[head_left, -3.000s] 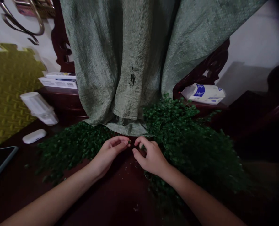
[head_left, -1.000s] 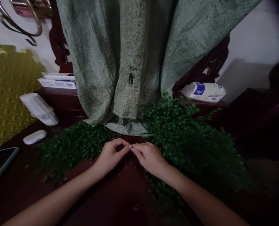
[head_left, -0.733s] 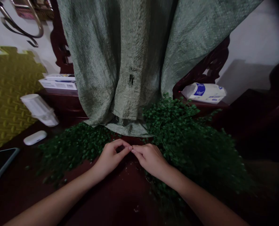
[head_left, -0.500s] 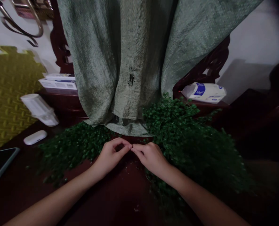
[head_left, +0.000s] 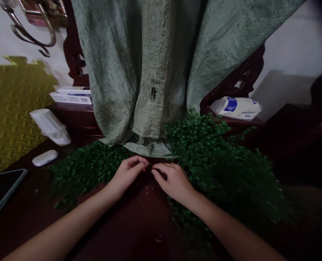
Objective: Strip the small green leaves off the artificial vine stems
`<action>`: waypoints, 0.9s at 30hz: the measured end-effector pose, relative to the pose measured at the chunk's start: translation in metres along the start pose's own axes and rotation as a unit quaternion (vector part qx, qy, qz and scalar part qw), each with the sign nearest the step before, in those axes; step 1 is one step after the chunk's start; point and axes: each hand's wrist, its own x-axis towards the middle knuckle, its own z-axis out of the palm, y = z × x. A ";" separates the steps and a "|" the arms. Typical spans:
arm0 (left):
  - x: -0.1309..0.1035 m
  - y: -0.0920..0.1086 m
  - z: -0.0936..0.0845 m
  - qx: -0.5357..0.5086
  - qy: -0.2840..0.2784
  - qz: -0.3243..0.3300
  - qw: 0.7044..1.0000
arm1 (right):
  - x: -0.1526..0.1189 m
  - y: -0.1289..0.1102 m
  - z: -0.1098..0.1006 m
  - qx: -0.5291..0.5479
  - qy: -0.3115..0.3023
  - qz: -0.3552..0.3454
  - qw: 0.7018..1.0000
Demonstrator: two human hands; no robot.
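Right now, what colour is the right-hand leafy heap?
Green: the leafy heap shows in the head view.

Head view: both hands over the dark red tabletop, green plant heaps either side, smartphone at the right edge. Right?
No: the smartphone lies at the left edge, as the head view shows. Rest holds: left hand and right hand over the dark red tabletop, left plant heap and right plant heap either side.

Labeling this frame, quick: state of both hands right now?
Left hand: curled in a pinching pose; whether it's closed on anything can't be told.
Right hand: loosely curled; nothing visible held, full closure can't be told.
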 end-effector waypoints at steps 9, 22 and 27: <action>0.003 -0.005 -0.003 0.093 0.037 0.066 0.993 | -0.001 -0.001 -0.008 0.077 -0.010 -0.012 0.997; -0.001 -0.010 -0.011 0.398 0.057 0.158 0.902 | 0.003 0.008 0.004 0.088 0.071 -0.036 0.993; -0.001 -0.011 -0.011 0.436 0.063 0.170 0.881 | 0.003 0.009 0.005 0.094 0.068 -0.042 0.992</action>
